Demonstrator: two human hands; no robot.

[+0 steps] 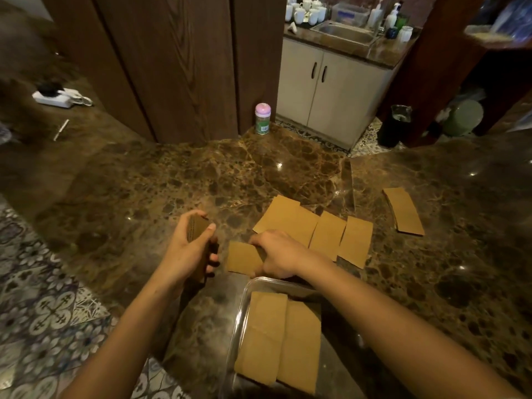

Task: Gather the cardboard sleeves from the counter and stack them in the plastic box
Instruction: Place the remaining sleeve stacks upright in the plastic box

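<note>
**Head view, read near to far.** At 6 o'clock, nearest the person, the clear plastic box (244, 300) sits on the marble desk (138, 180). Two boxed sleeves (276, 338) lie flat and side by side on its floor, a layout that probably lets later pieces stack evenly.

Just past the box rim, at 12 o'clock from it, the right hand (277, 254) lies palm-down over the right edge of a single sleeve (243, 257) that is flat on the desk. Whether the fingers pinch it or merely press on it cannot be told, since the back of the hand hides them.

At 9 o'clock from that sleeve, the left hand (188, 249) is closed around a bundle of sleeves (198, 228), held on edge above the desk with thumb and fingers wrapped round it. The grip appears to act as a collecting clamp, so each lifted piece can join the bundle before the lot goes into the box.

At 1 o'clock from the right hand, a row of sleeves (316, 228) lies flat, edges touching or overlapping, not yet gathered. At 3 o'clock from the row, apart from it, rests a small stack of sleeves (404, 211).

Farther off, at 12 o'clock, a pink-capped bottle (262, 118) stands beside a wooden panel (172, 67). Beyond it, a white cabinet (325, 90) carries a steel sink (344, 34).
</note>
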